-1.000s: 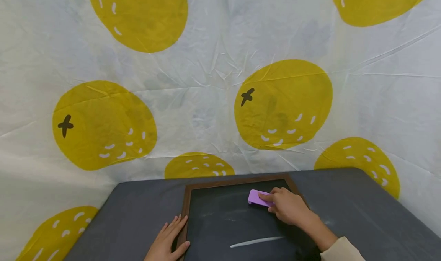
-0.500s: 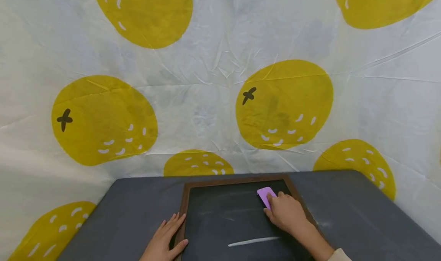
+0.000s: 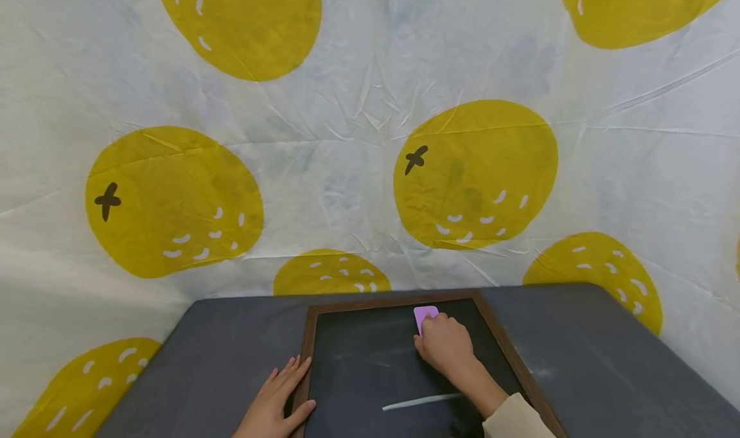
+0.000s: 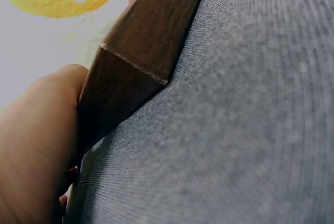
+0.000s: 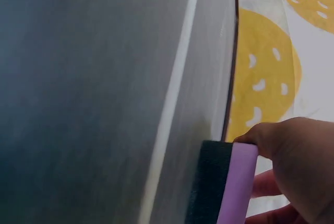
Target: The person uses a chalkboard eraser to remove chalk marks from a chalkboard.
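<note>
A chalkboard [image 3: 358, 325] with a brown wooden frame [image 3: 311, 338] lies on the dark cloth. Near its upper right part, my right hand [image 3: 448, 347] grips a purple chalkboard eraser [image 3: 426, 313]. The right wrist view shows the eraser's dark felt side [image 5: 211, 179] turned to the board, the thumb at its edge. A white chalk line [image 3: 413, 402] crosses the lower board and runs behind my right forearm. My left hand [image 3: 272, 399] rests on the left frame edge, fingers fairly straight and thumb on the wood; in the left wrist view, much of that hand [image 4: 39, 135] is hidden.
Dark grey cloth [image 3: 243, 341] covers the table around the board. Behind it hangs a pale curtain [image 3: 329, 187] printed with yellow fruit. Faint chalk smears [image 3: 378, 362] mark the board, and a pale smudge [image 3: 540, 372] lies on the cloth to the right.
My right hand first shifted right with the eraser, turning it, then swept left toward the top middle of the board. The left hand stays at the frame. The chalk line looks the same.
</note>
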The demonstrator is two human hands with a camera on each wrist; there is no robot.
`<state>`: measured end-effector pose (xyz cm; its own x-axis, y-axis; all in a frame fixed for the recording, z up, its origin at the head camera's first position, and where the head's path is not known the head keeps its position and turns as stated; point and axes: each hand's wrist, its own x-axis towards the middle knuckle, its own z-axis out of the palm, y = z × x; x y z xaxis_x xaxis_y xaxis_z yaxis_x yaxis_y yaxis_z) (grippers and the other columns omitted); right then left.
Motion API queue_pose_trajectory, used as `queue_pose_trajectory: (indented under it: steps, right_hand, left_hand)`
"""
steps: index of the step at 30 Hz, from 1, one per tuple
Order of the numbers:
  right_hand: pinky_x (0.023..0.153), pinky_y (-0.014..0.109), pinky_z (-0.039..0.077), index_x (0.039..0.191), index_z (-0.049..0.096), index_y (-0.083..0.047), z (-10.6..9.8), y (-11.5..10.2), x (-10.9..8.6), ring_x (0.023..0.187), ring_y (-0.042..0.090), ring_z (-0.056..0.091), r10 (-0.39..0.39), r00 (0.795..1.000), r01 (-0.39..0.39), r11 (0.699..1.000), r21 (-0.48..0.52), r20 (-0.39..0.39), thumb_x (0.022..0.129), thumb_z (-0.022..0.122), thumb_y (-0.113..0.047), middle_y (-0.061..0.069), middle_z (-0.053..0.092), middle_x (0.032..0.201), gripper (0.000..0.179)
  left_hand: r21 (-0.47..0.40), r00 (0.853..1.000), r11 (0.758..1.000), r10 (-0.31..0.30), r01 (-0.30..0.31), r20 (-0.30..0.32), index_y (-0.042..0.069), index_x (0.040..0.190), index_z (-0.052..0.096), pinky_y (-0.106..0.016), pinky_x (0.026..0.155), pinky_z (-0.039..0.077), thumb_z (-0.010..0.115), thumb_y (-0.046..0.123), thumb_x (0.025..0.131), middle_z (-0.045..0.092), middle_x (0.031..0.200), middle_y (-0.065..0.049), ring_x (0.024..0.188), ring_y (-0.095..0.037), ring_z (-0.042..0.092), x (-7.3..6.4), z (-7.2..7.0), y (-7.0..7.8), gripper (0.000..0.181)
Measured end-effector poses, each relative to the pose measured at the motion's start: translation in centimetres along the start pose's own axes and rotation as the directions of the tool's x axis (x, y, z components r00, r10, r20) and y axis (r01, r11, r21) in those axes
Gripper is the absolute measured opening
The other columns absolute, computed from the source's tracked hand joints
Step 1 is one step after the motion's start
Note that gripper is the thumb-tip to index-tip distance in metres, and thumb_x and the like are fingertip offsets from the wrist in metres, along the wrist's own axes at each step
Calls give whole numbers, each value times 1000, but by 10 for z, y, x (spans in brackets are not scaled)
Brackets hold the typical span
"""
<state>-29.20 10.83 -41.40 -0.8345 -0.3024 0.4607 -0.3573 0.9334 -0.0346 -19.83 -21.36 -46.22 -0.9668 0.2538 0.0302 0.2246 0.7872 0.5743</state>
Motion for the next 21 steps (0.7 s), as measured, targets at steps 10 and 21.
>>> queue_pose_trajectory:
  steps: [10, 21]
  right_hand:
    - [38, 42, 44, 78, 61, -1, 10, -15, 10, 52, 31, 54, -55, 998, 55, 998, 14, -7, 70, 71, -32, 15, 51, 62, 33]
    - [43, 40, 47, 80, 63, -3, 15, -37, 15, 54, 27, 53, -175, 985, 174, 984, 26, 7, 73, 70, -35, 11, 50, 63, 33]
  left_hand:
    - [5, 999, 1000, 27, -27, -26, 20, 142, 28, -60, 101, 12, 44, 56, 86, 28, 141, -12, 128, -36, 25, 1, 1, 1, 68]
    - [23, 999, 999, 34, -33, -40, 19, 141, 29, -60, 101, 13, 45, 56, 85, 29, 141, -12, 127, -36, 25, 0, 1, 3, 69]
